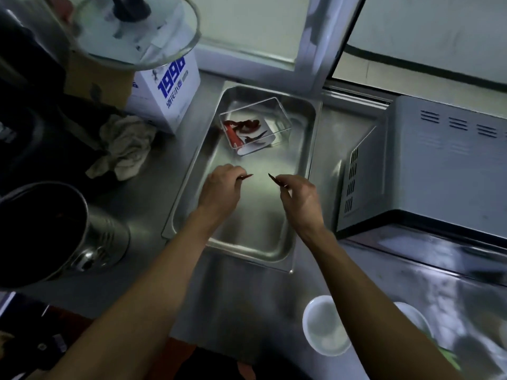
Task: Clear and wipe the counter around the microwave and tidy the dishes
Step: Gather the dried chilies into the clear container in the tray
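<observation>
Two bare forearms, left hand (pixel 219 187) and right hand (pixel 299 196), no sleeves, rings or watch.

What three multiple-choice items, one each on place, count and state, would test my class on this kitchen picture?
1. Where is the clear container?
A. in the steel tray
B. on the microwave
C. inside the pot

2. How many white bowls show at lower right?
A. none
B. two
C. five

3. What are the hands doing?
A. lying flat
B. wringing the rag
C. each pinching a chili piece

Key: 1 A, it sits at the tray's far end. 2 B, one bowl lies left of the right forearm, another bowl right of it. 3 C, left hand and right hand each hold a dark red sliver.
</observation>
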